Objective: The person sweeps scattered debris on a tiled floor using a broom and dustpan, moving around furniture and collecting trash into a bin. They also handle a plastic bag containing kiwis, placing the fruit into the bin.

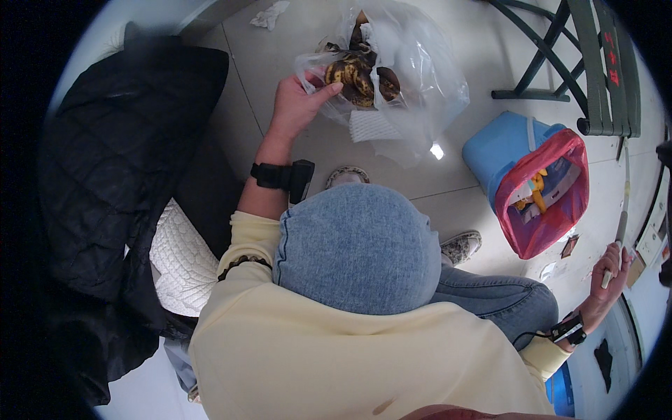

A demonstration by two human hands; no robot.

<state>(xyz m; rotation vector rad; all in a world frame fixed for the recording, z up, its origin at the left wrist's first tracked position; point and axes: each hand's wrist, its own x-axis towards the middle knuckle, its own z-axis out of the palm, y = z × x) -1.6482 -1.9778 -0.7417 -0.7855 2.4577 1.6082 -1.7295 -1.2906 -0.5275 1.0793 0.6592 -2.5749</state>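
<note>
My left hand (pixel 302 102) grips the left edge of a clear plastic bag (pixel 436 79), its thumb at a brown-spotted, overripe banana (pixel 341 73). More darkened fruit shows at the bag's opening, partly hidden by folds of plastic. A white foam net sleeve (pixel 373 126) lies at the bag's near side. Far to the right, my right hand (pixel 611 273) is closed round a pale stick-like handle (pixel 622 226), which runs away from me along the floor side. What its far end carries cannot be made out.
A blue bin (pixel 491 144) with a red liner (pixel 575 210) holds yellow peels and scraps. A folding stool (pixel 593 68) stands beyond it. On the left, a black quilted jacket (pixel 121 173) hangs over something. Crumpled tissue (pixel 270 14) and a small wrapper (pixel 569 245) lie on the tiled floor.
</note>
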